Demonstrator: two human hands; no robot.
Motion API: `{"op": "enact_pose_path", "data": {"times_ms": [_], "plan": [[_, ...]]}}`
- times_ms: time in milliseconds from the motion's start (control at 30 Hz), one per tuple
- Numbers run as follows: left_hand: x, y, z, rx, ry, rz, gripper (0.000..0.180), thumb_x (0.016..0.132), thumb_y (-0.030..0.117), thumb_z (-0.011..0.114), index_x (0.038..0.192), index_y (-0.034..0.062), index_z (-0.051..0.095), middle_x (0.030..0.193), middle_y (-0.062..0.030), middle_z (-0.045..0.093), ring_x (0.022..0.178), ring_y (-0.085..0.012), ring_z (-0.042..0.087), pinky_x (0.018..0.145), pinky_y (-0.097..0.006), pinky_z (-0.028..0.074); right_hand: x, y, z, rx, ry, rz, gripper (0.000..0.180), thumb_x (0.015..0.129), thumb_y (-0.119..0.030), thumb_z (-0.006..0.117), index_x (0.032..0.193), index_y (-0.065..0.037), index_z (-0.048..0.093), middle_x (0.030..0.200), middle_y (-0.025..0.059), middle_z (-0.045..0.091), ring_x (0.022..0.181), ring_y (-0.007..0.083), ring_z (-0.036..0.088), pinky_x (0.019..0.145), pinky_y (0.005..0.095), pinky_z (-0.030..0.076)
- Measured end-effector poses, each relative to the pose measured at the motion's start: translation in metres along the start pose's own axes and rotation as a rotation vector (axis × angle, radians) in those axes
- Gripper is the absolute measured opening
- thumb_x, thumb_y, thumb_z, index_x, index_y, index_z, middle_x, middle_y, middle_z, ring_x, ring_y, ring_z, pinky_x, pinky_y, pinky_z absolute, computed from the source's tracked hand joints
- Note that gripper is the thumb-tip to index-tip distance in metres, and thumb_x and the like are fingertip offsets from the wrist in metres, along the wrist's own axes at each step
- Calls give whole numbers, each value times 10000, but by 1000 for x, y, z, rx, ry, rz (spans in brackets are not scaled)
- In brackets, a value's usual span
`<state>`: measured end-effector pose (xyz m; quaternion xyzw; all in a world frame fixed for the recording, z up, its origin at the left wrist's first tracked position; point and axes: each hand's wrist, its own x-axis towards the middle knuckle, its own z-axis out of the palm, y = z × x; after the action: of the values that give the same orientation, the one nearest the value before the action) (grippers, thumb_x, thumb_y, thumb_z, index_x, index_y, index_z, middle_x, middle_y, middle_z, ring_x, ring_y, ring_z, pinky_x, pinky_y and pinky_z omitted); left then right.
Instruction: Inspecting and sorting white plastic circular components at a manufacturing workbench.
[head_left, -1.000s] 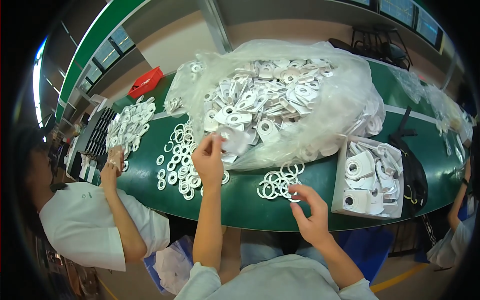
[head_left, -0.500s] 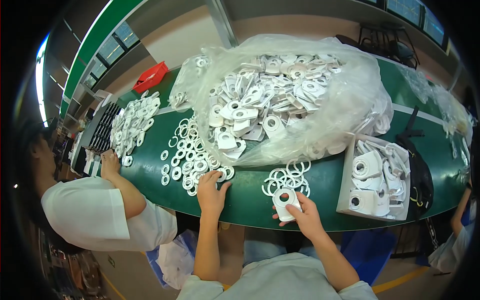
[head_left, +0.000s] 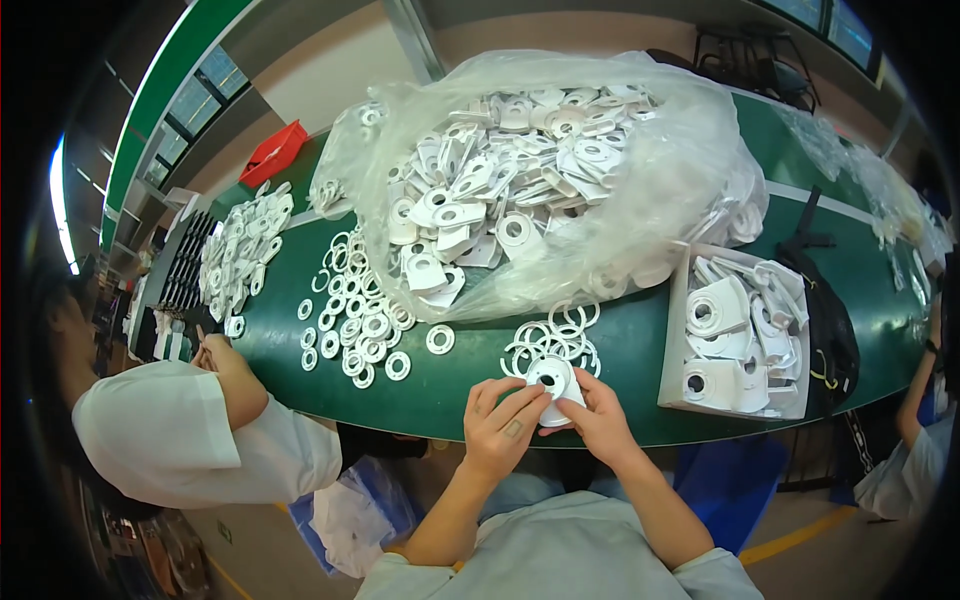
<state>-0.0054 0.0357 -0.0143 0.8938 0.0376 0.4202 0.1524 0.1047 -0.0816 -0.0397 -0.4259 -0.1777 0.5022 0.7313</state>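
Observation:
In front of me, near the table's edge, I hold a white plastic cover plate [head_left: 572, 388] with a round hole. My right hand [head_left: 600, 422] is closed round its right and lower side. My left hand [head_left: 500, 430] has its fingertips at the hole, pinching a thick white plastic ring [head_left: 546, 370] that lies over the plate; the fingers partly hide where the two meet. Just beyond them is a heap of thin white rings [head_left: 565, 335]. A pile of thicker white rings [head_left: 352, 325] spreads to the left, with one loose ring [head_left: 440, 339] at its right side.
A large clear plastic bag [head_left: 640, 235] of white cover plates fills the table's middle. At the right stands a box [head_left: 672, 350] of white parts, beside a black bag [head_left: 832, 335]. A co-worker [head_left: 170, 430] sits at the left, near more white parts [head_left: 240, 250] and a red bin [head_left: 275, 152].
My left hand has moved right from the thick-ring pile to the cover plate, bringing a ring against it. My right hand still holds the plate. The whole view has shifted slightly.

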Motion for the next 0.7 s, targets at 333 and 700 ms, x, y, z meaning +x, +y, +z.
{"op": "enact_pose_path", "data": {"times_ms": [333,700], "plan": [[-8,0,-6,-144,6,-132,250,689,-25,717,926,55,710,959,-68,683,887,-227,617,727,-320,481,-3,2,0,-61,-53,-36,428,899,48,479,1322,34,418,1165,136,583,985,223,635,757,362,598],[1,3,10,-326,76,-676,210,781,-22,688,988,10,665,953,-110,652,660,-162,619,599,-262,495,-5,-3,5,-80,-102,-38,364,923,-13,477,1282,43,451,1112,141,609,889,243,678,653,315,590]]}}
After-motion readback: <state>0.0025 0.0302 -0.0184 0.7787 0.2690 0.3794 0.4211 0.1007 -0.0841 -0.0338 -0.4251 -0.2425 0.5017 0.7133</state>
